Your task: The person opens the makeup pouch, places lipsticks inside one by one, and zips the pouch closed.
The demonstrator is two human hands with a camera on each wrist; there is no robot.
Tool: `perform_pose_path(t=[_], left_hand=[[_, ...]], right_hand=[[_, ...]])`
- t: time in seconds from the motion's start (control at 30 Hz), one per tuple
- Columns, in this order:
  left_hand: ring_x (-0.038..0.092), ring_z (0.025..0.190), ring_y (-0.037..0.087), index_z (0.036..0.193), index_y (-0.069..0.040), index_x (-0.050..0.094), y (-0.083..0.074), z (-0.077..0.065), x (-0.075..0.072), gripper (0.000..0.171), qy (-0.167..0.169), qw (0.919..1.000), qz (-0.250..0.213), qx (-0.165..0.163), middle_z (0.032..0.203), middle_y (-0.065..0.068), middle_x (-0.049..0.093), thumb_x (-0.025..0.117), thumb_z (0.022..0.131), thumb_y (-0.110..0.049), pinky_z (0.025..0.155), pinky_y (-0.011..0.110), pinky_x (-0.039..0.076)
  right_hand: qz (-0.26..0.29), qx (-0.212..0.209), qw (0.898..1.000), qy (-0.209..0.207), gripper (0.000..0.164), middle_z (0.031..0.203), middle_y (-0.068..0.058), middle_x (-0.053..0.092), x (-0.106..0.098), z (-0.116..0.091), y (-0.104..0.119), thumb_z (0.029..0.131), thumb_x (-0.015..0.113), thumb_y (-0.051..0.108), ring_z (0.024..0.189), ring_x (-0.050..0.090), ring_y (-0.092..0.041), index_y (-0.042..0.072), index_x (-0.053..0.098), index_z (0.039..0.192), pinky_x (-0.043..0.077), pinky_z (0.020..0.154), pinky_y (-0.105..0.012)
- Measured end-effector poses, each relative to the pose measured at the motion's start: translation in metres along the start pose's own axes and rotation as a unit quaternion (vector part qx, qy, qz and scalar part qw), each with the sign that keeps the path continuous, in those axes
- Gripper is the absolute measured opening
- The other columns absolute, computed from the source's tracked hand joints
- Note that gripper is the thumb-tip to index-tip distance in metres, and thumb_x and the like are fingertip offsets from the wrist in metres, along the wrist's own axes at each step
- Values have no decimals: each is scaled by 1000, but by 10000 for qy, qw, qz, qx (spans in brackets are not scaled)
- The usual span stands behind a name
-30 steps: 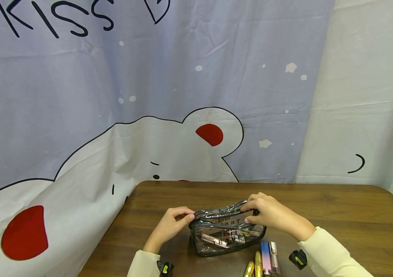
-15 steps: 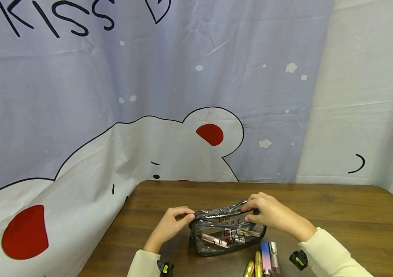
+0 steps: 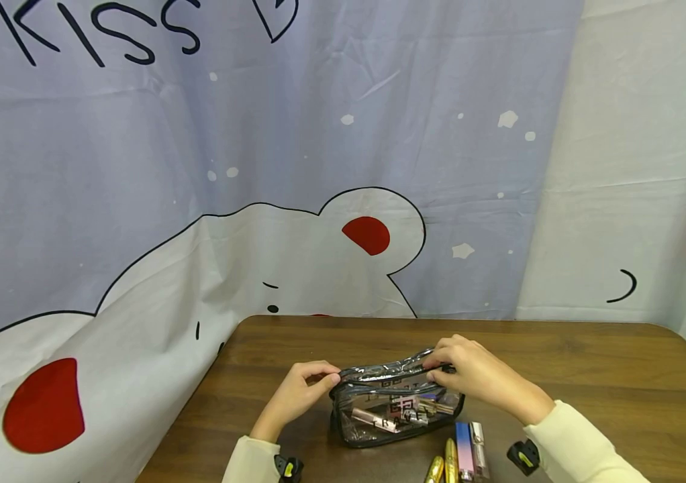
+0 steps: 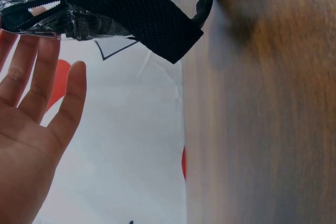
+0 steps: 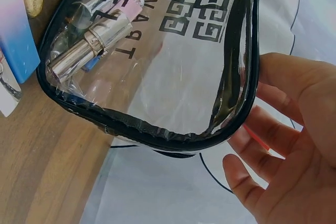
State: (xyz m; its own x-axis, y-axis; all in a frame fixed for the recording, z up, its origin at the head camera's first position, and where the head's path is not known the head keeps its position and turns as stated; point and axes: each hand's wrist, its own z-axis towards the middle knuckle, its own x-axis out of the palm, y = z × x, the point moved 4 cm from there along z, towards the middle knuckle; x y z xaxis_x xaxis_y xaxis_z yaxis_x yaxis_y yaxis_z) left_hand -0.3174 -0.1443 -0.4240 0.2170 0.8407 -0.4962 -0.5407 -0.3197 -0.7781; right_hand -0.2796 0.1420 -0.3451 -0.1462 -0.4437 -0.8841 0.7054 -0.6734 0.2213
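Note:
A clear plastic cosmetic pouch (image 3: 367,439) with black trim and printed lettering stands on the wooden table. Lipstick-like tubes lie inside; a silver tube (image 5: 68,62) shows through its wall in the right wrist view. My left hand (image 3: 299,396) pinches the pouch's upper left corner between thumb and fingers, beside a black fabric strap (image 4: 131,14) and the zip (image 4: 31,13). At the upper right end, my right hand (image 3: 478,377) grips the top edge, thumb in front and fingers behind. Its little finger stands off the plastic.
Right of the pouch, near my body, lie a blue-and-pink tube (image 3: 465,451), a clear-and-silver tube (image 3: 478,448) and two gold tubes, one a slim gold tube (image 3: 451,459). The wooden table (image 3: 609,376) ends at a printed curtain (image 3: 476,168) behind.
My right hand has shifted very slightly right along the top edge, and the pouch's front panel has flexed a little. The left hand and loose tubes stay where they were.

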Motion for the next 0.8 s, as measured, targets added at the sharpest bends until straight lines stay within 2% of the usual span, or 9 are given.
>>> perform_pose_path(t=[0.2,0.47,0.6,0.8], left_hand=[[59,83,-1,101,-5,72,0,0,0,15,-11,10000,10,36,97,12,72,62,94,-12,74,24,51],[61,83,1,98,-9,73,-4,0,0,16,-22,9998,57,176,95,8,72,62,94,-20,74,25,52],[61,83,1,99,-9,73,-5,0,0,17,-21,9997,59,221,95,8,72,62,94,-22,74,25,52],[60,83,1,99,-9,73,-5,0,-1,16,-18,9998,53,213,95,8,72,62,94,-20,74,25,52]], right_hand=[[-129,106,9998,-131,12,89,8,66,-2,-3,0,84,72,19,84,58,-13,15,75,95,47,71,-31],[-241,344,9990,-175,17,93,8,66,-8,-9,-1,86,71,23,87,57,-13,16,74,101,46,74,-34],[-361,365,9977,-451,20,96,6,66,-12,-15,0,85,72,23,90,58,-15,16,73,104,48,77,-37],[-470,258,9944,-908,25,98,8,64,-17,-25,3,83,74,23,90,57,-11,15,71,107,47,75,-34]])
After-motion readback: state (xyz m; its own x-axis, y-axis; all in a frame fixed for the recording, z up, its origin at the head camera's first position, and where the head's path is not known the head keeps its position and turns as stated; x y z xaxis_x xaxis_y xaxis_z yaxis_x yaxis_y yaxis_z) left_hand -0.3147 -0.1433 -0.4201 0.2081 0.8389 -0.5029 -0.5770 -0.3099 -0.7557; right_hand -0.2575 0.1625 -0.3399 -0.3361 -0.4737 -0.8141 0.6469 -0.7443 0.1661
